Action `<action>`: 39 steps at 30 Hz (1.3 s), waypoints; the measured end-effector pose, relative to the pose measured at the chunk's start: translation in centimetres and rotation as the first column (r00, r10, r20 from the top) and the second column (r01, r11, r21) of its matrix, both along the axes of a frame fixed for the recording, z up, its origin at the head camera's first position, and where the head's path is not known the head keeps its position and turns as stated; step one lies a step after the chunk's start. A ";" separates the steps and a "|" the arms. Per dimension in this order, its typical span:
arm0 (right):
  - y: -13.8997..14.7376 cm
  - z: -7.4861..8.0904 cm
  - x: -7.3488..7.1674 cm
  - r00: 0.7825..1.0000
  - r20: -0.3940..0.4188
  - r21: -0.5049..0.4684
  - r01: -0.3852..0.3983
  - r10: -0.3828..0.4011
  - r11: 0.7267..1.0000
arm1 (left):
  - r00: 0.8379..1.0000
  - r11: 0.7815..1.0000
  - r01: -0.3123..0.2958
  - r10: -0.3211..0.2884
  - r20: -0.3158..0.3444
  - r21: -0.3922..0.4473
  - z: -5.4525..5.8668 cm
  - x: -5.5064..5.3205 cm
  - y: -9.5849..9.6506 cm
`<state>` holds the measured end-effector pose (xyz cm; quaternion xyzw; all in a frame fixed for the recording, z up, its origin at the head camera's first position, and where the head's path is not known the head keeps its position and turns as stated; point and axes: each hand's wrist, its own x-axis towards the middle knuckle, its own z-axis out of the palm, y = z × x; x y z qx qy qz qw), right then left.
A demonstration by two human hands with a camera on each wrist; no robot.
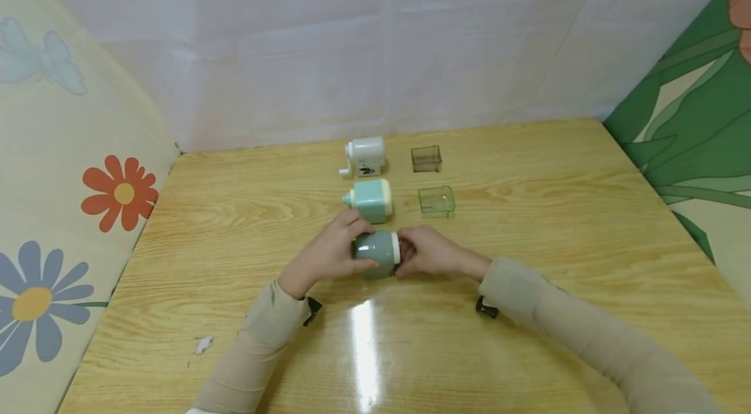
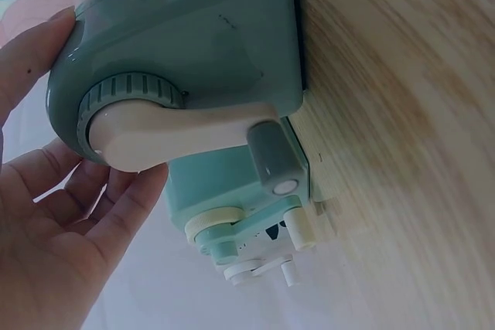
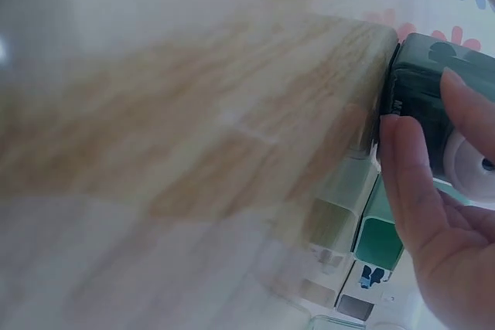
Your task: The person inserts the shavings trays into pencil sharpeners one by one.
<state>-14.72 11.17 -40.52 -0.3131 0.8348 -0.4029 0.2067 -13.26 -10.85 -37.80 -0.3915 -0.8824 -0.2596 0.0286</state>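
A dark green crank pencil sharpener [image 1: 377, 253] is between my hands on the table. My left hand [image 1: 334, 250] grips its body from the left, thumb on one side and fingers on the other. In the left wrist view its crank handle [image 2: 186, 133] points toward the table. At the opposite end, my right hand [image 1: 431, 251] has thumb and fingers about the dark shavings tray [image 3: 421, 102] low in the sharpener; the grip is partly hidden. Just behind stands a mint pencil sharpener [image 1: 369, 201], and farther back a white one [image 1: 368, 156].
To the right of the rear sharpeners lie two see-through trays, one dark grey [image 1: 426, 159] and one green [image 1: 437, 201]. A white scrap [image 1: 203, 344] is on the wooden table [image 1: 528, 205] at front left. A pale curtain [image 1: 375, 42] hangs behind; flowered panels flank the table.
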 end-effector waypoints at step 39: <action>1.2 0.9 -0.4 0.993 -0.051 0.040 -0.107 0.109 0.994 | 0.999 0.999 0.030 -0.030 -0.010 0.015 0.4 -0.2 -0.4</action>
